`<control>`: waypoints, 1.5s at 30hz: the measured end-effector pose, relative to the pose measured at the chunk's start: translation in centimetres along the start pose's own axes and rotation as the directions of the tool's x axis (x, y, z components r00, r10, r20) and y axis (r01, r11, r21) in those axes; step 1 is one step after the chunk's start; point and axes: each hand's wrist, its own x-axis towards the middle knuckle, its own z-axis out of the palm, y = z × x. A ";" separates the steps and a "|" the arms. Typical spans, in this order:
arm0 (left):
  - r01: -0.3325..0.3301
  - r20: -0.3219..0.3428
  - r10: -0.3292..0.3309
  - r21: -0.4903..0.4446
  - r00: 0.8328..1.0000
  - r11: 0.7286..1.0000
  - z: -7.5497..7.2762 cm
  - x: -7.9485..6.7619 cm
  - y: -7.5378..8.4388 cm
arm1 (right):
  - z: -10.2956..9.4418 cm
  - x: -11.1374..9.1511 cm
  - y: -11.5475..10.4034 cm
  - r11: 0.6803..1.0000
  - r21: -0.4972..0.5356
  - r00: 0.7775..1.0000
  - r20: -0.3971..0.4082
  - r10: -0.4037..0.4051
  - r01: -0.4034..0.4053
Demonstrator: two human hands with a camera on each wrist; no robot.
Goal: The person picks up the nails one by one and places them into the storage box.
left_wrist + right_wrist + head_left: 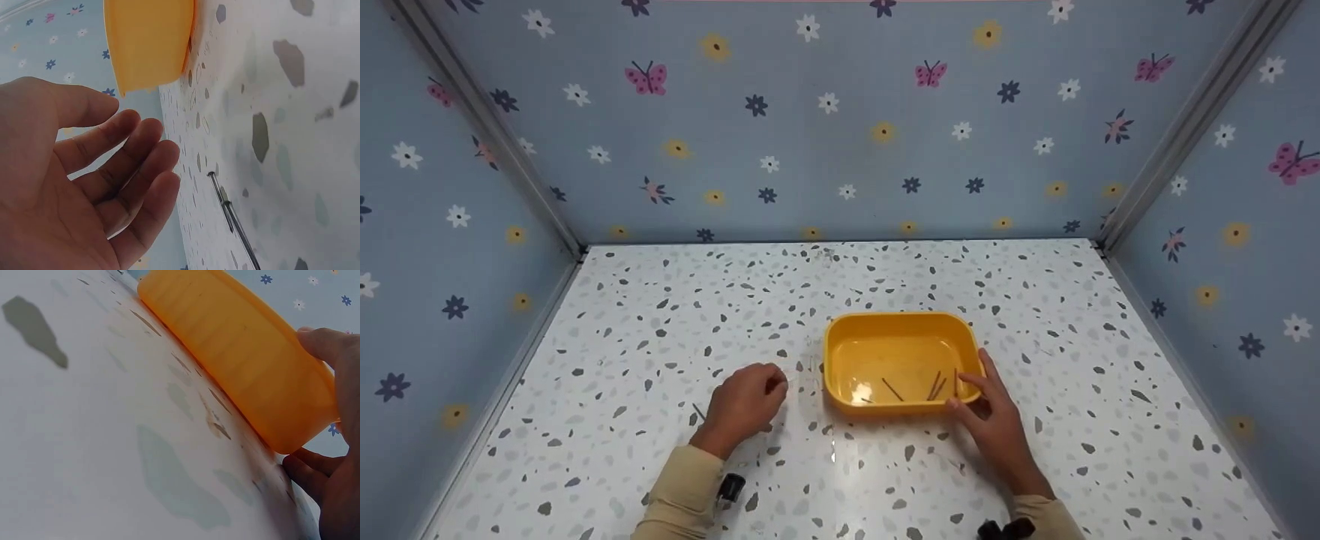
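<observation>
A yellow plastic tray (pixel 900 409) sits on the speckled table, with several thin nails (pixel 892 389) lying on its floor. My right hand (pixel 996 427) grips the tray's near right corner. In the right wrist view, a digit (pixel 320 343) lies at the rim and other fingertips (pixel 304 467) are low against the wall. To the left of the tray, my left hand (pixel 746 405) hovers with loosely curled fingers and holds nothing. Two metal nails (pixel 239 230) lie on the table below it in the left wrist view; from the head, one nail (pixel 699 411) shows beside that wrist.
White table (pixel 720 300) with grey speckles extends around the tray. Blue panels (pixel 840 150) printed with flowers and butterflies enclose it at the back and both sides. Dark wrist devices (pixel 731 487) sit at both sleeves.
</observation>
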 end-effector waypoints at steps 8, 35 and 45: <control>-0.037 -0.109 0.054 0.151 0.993 0.988 -0.3 -0.5 -1.7 | -0.1 -0.1 -0.2 1.000 -0.009 1.000 0.001 -0.016 0.016; 0.026 -0.056 -0.010 0.298 0.998 0.954 -1.1 0.0 -4.0 | -0.1 0.0 -0.1 0.999 -0.040 1.000 0.000 -0.005 0.005; 0.031 -0.060 -0.011 0.354 0.998 0.935 -0.9 0.2 -3.7 | 0.0 0.0 0.1 1.000 -0.004 1.000 -0.002 -0.013 0.013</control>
